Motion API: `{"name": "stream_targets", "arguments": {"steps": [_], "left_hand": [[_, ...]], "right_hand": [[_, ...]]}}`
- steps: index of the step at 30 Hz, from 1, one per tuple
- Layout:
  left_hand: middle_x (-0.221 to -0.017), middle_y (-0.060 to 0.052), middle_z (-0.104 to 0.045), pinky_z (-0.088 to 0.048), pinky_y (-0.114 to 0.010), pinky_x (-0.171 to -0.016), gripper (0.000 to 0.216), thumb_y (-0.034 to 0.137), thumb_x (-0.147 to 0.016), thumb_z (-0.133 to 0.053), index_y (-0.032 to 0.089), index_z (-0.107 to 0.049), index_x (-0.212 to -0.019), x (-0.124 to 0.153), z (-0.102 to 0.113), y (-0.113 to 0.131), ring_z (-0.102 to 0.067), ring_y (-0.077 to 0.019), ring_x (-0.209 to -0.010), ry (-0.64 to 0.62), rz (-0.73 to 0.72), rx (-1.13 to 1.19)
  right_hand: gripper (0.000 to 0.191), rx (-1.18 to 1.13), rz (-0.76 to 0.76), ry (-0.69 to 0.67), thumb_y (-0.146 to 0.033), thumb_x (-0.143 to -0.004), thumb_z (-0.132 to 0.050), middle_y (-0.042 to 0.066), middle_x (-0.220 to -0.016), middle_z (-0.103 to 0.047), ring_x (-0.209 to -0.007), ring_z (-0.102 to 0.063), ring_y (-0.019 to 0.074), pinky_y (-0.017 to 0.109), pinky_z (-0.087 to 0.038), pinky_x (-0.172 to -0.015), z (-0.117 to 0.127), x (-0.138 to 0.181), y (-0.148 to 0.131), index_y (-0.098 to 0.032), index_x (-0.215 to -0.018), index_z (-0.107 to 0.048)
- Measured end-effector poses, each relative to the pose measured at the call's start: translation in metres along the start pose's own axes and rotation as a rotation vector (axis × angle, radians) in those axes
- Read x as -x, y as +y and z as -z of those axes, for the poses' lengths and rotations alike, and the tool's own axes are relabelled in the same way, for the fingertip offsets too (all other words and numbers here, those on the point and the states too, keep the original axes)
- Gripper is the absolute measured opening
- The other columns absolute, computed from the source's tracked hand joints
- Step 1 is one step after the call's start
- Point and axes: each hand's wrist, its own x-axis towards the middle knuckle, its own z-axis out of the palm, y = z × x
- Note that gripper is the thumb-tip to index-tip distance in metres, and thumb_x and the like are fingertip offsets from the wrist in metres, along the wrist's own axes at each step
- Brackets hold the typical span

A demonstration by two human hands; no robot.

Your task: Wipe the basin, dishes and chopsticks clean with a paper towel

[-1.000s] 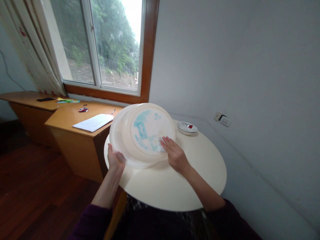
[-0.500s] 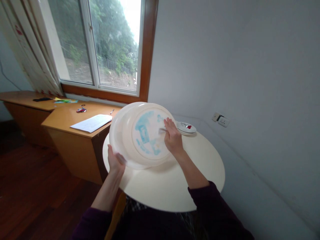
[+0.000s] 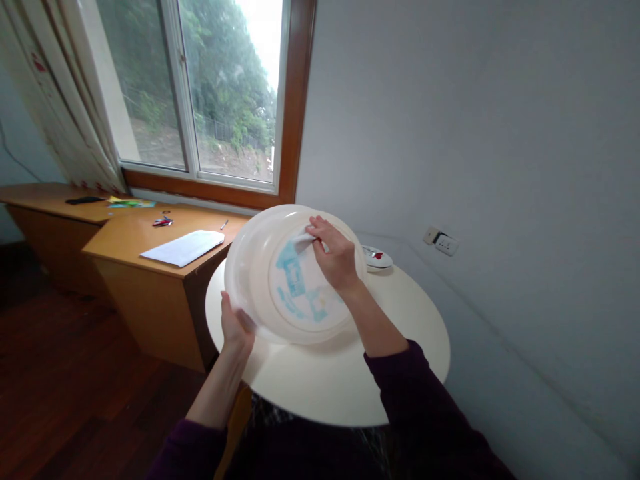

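Observation:
My left hand point(image 3: 237, 327) grips the lower left rim of a white plastic basin point(image 3: 250, 267), its thumb on the near side and its fingers mostly hidden. The basin is held tilted up above a round white table point(image 3: 320, 387), its base with faded blue print facing me. On the upper part of that base, my right hand point(image 3: 335, 253) pinches a small white cloth point(image 3: 303, 239) and presses it to the surface. Whether the cloth is fabric or paper tissue I cannot tell.
Behind the basin on the table's right lies a white dish point(image 3: 379, 259) with a red mark. On the left, a wooden desk point(image 3: 135, 253) bears white paper point(image 3: 185, 247), a pen point(image 3: 224, 225) and small items. A wall socket point(image 3: 446, 243) is at the right.
My right hand has moved up and left across the basin's base with the cloth. The basin has shifted slightly right, with my left hand still on its rim.

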Motion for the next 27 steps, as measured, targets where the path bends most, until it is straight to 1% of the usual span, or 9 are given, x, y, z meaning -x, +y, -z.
{"name": "stream_targets", "arguments": {"steps": [4, 8, 10, 12, 15, 17, 19, 22, 27], "left_hand": [[-0.092, -0.008, -0.069, -0.049, -0.027, -0.083, 0.046, 0.050, -0.087, -0.040, 0.016, -0.064, -0.108, 0.000, 0.000, 0.001, -0.062, -0.0187, -0.095, 0.001, 0.014, 0.001], [-0.090, -0.008, -0.068, -0.050, -0.027, -0.080, 0.048, 0.051, -0.087, -0.040, 0.016, -0.063, -0.110, -0.003, 0.002, 0.000, -0.062, -0.0184, -0.090, 0.025, 0.031, 0.000], [-0.092, -0.007, -0.068, -0.050, -0.026, -0.078, 0.047, 0.051, -0.087, -0.040, 0.017, -0.063, -0.108, -0.004, 0.003, 0.000, -0.062, -0.0177, -0.090, 0.044, 0.032, -0.001], [-0.093, -0.006, -0.068, -0.050, -0.024, -0.077, 0.044, 0.050, -0.087, -0.041, 0.018, -0.064, -0.107, -0.005, 0.003, 0.000, -0.062, -0.0166, -0.089, 0.059, 0.024, -0.001], [-0.089, -0.005, -0.068, -0.051, -0.024, -0.074, 0.044, 0.050, -0.086, -0.041, 0.018, -0.065, -0.105, -0.003, 0.003, 0.000, -0.062, -0.0160, -0.084, 0.054, 0.035, 0.008], [-0.085, -0.004, -0.068, -0.051, -0.024, -0.072, 0.044, 0.051, -0.086, -0.041, 0.018, -0.065, -0.103, -0.002, 0.003, 0.001, -0.063, -0.0153, -0.079, 0.060, 0.055, 0.011], [-0.082, -0.004, -0.067, -0.051, -0.023, -0.070, 0.044, 0.051, -0.086, -0.041, 0.018, -0.065, -0.102, -0.002, 0.003, 0.000, -0.063, -0.0148, -0.077, 0.070, 0.059, 0.007], [-0.080, -0.004, -0.068, -0.051, -0.024, -0.070, 0.045, 0.051, -0.086, -0.040, 0.017, -0.065, -0.103, -0.004, 0.005, 0.000, -0.063, -0.0151, -0.073, 0.065, 0.063, -0.003], [-0.078, -0.006, -0.068, -0.051, -0.027, -0.074, 0.048, 0.051, -0.087, -0.039, 0.016, -0.063, -0.109, -0.005, 0.006, -0.001, -0.064, -0.0167, -0.073, 0.009, 0.100, 0.016]], "right_hand": [[0.031, 0.068, -0.052, -0.021, -0.007, -0.079, -0.040, 0.006, -0.115, -0.064, -0.113, -0.056, 0.0173, 0.039, -0.043, -0.100, 0.013, 0.007, 0.030, -0.019, -0.092, -0.066], [0.030, 0.202, -0.028, 0.006, -0.006, -0.077, -0.042, 0.008, -0.113, -0.066, -0.108, -0.059, 0.0204, 0.041, -0.048, -0.094, 0.028, 0.034, 0.045, -0.019, -0.091, -0.066], [0.029, 0.272, -0.024, 0.028, -0.007, -0.077, -0.043, 0.010, -0.109, -0.067, -0.104, -0.062, 0.0219, 0.043, -0.049, -0.092, 0.035, 0.052, 0.043, -0.018, -0.091, -0.066], [0.030, 0.311, -0.029, 0.024, -0.007, -0.078, -0.043, 0.012, -0.108, -0.067, -0.102, -0.063, 0.0228, 0.043, -0.050, -0.090, 0.039, 0.071, 0.037, -0.016, -0.095, -0.065], [0.033, 0.306, 0.003, -0.034, -0.007, -0.081, -0.041, 0.014, -0.110, -0.066, -0.104, -0.062, 0.0233, 0.042, -0.050, -0.091, 0.041, 0.093, 0.021, -0.012, -0.106, -0.063], [0.035, 0.277, 0.070, -0.086, -0.007, -0.083, -0.040, 0.014, -0.113, -0.064, -0.108, -0.060, 0.0224, 0.040, -0.050, -0.092, 0.038, 0.102, 0.007, -0.013, -0.111, -0.061], [0.036, 0.236, 0.135, -0.133, -0.008, -0.084, -0.039, 0.014, -0.117, -0.063, -0.113, -0.056, 0.0215, 0.039, -0.048, -0.095, 0.034, 0.103, -0.005, -0.013, -0.114, -0.060], [0.036, 0.207, 0.188, -0.168, -0.008, -0.086, -0.037, 0.014, -0.120, -0.061, -0.118, -0.052, 0.0206, 0.040, -0.044, -0.099, 0.028, 0.093, -0.016, -0.012, -0.113, -0.060], [0.035, 0.244, 0.162, -0.170, -0.010, -0.086, -0.039, 0.012, -0.123, -0.059, -0.121, -0.049, 0.0213, 0.043, -0.039, -0.103, 0.022, 0.068, -0.010, -0.014, -0.112, -0.061]]}}
